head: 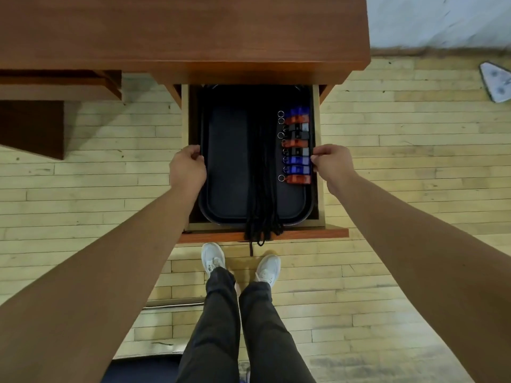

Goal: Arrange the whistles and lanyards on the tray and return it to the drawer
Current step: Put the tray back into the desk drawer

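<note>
A black tray [226, 211] lies inside the open wooden drawer [320, 205] of a desk. Several whistles [297, 146], blue, red and black with key rings, sit in a column along the tray's right side. A bundle of black lanyards [262, 175] runs down the tray's middle and hangs over the drawer front. My left hand [188, 168] grips the tray's left rim. My right hand [330, 161] grips the right rim beside the whistles.
The reddish-brown desk top [179, 34] spreads above the drawer. The drawer front [309, 233] juts toward my white shoes [213, 258]. Pale wooden floor surrounds the desk. A grey triangular object [496, 84] lies on the floor at far right.
</note>
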`<action>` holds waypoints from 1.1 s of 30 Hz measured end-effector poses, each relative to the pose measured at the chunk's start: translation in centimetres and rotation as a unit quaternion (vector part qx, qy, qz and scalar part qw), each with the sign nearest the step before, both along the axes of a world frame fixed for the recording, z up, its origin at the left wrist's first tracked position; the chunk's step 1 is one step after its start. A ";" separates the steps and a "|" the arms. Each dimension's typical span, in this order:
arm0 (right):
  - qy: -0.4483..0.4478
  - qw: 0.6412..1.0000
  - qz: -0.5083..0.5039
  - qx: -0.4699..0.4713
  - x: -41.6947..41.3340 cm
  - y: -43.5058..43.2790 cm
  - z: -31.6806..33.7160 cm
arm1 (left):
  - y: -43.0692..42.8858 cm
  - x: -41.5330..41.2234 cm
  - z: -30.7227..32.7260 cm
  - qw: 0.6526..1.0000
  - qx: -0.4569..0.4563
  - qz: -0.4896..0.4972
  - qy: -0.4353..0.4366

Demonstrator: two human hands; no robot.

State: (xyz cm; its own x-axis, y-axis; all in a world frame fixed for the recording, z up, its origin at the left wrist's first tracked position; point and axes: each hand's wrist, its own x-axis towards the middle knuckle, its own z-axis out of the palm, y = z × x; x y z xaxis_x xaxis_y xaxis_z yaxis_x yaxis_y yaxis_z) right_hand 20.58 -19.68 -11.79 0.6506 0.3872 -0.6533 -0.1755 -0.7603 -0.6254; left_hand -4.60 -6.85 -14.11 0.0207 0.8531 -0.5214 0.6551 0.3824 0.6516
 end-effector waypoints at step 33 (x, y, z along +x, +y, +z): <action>0.149 0.985 -0.080 0.028 -3.1 2.5 -10.5 | -0.3 0.9 -10.3 0.972 -0.141 0.092 -0.166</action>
